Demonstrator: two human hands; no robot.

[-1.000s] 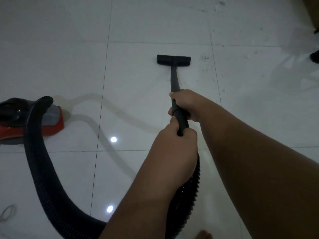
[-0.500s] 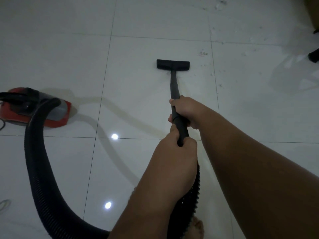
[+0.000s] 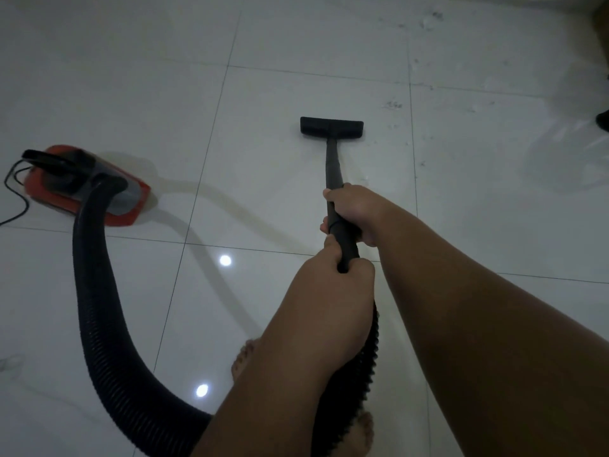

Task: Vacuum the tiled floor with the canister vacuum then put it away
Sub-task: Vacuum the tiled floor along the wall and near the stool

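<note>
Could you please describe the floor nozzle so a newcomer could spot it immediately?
On the white tiled floor, follow the black wand forward from both hands. The floor nozzle is the flat black crossbar at its tip, unlike the red canister.

We see both forearms bare, no sleeves, watch or rings on either grip, left (image 3: 333, 301) or right (image 3: 357, 211); feet (image 3: 242, 359) bare too.

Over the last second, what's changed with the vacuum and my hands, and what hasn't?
The floor nozzle has drawn back toward you, away from the debris specks near the grout line. The red canister now shows more fully at left, its cord visible, largely because the view shifted. Unchanged: the right hand grips the wand ahead of the left hand, and the hose loops left.
</note>
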